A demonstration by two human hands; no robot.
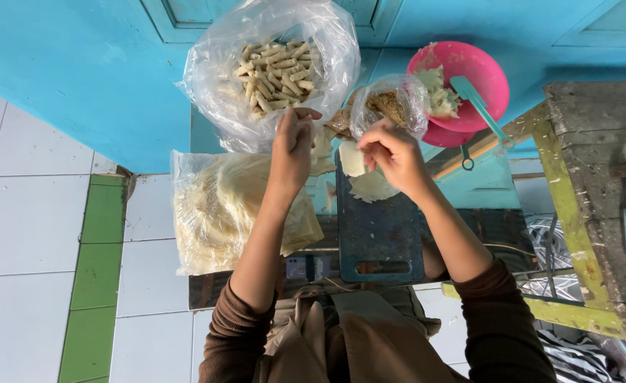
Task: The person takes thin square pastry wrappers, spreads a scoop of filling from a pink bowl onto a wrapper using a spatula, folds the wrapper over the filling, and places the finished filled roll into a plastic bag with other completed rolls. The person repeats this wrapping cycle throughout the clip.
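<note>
Fingers of my left hand [293,142] are pressed together around a finished roll, I judge, at the open bag of rolls [274,71] at twelve o'clock. My right hand [391,152] pinches a wrapper [352,159] over the cutting board [380,227]; filling waits at one o'clock.

bowl [494,74] was pink | spatula [477,105] in bowl teal | cutting board [380,230] below bowl dark teal | sleeves [501,319] brown

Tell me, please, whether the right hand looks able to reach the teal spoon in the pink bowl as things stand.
Probably yes: the right hand is near the teal spoon in the pink bowl, with only a small clear bag beside the path. It would likely drop its pale wrapper first.
</note>
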